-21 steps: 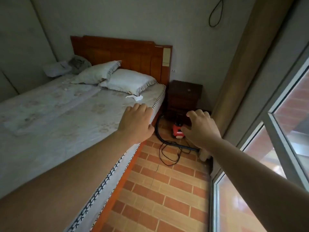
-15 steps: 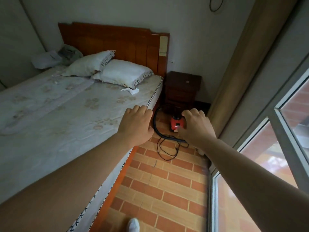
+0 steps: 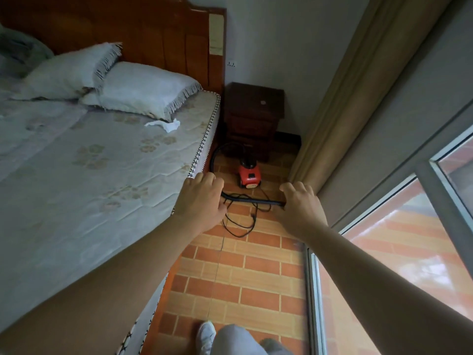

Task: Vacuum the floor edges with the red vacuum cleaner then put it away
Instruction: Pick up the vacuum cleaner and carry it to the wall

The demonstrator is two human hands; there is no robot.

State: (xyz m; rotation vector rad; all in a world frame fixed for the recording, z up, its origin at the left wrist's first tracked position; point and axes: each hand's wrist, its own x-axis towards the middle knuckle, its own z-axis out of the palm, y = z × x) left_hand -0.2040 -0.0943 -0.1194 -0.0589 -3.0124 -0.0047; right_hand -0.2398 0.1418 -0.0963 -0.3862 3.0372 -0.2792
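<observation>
My left hand (image 3: 202, 202) is stretched out in front of me, up in the air. Its fingers (image 3: 204, 178) are bent a little and loose, and it holds nothing. My right hand (image 3: 300, 210) is out beside it, well apart from it. It is loose and half open too, and it holds nothing.

Both hands are high above the floor (image 3: 243, 272). I do not think they touch anything.

Down between my two hands lies the black hose (image 3: 248, 200). Its straight part runs sideways, from the bed (image 3: 89, 162) side to the curtain (image 3: 340, 106) side. One end goes out of sight behind my left hand, and the other end behind my right hand. On the bed side it curls up in a big loop and goes back to the machine. A thin cord (image 3: 239, 224) lies in a messy heap under the hose.

The red vacuum cleaner (image 3: 249, 175) sits on the floor a bit past the hose, straight ahead of me. It is in the gap between my hands, a little more to my left hand's side. Its long side points away from me, toward the dark nightstand (image 3: 253, 116) just behind it.

So I think I must step forward and bend down. The hose comes first and the red body after. The right end of the hose lies under my right hand, so that hand looks best for it.
</observation>
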